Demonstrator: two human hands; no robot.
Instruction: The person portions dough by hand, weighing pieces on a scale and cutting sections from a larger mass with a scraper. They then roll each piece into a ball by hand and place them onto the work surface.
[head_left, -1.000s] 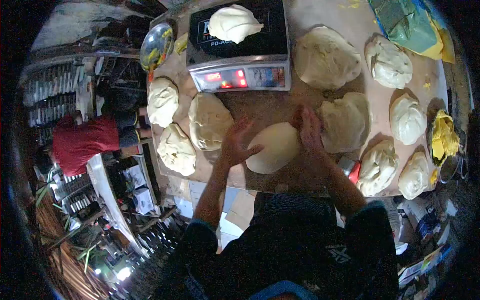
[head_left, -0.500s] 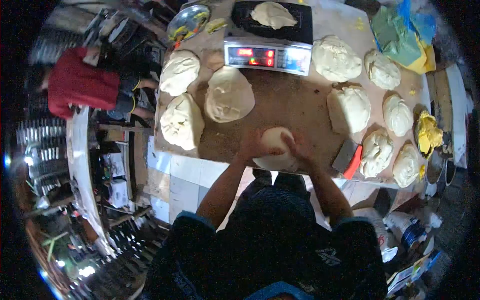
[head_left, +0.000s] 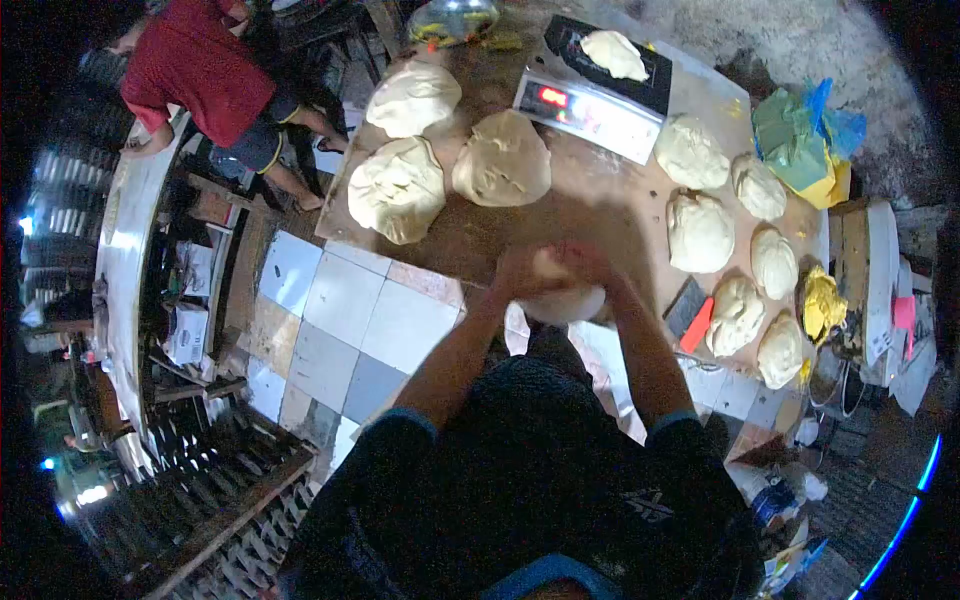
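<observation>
At the near edge of the work table, a pale lump of dough (head_left: 568,304) is cupped between my two hands. My left hand (head_left: 525,272) wraps its left side, and my right hand (head_left: 592,264) closes over its far right side. The fingers are blurred and partly overlap on the dough. Beyond them lies a flattened dough piece (head_left: 502,160). Further off, a digital scale (head_left: 588,115) with a lit red display carries a smaller piece of dough (head_left: 614,55). A scraper with a red handle (head_left: 697,325) rests to the right of my right hand.
Several dough lumps (head_left: 700,232) sit on the right of the wooden table (head_left: 610,215), others on the left (head_left: 397,188). Yellow dough or paste (head_left: 824,305) and plastic bags (head_left: 790,140) are at the right edge. A person in red (head_left: 200,75) leans on a side bench (head_left: 125,260).
My view has turned, so the table now looks tilted. My hands have drawn together over the dough. The person in red has shifted and now rests a hand on the side bench.
</observation>
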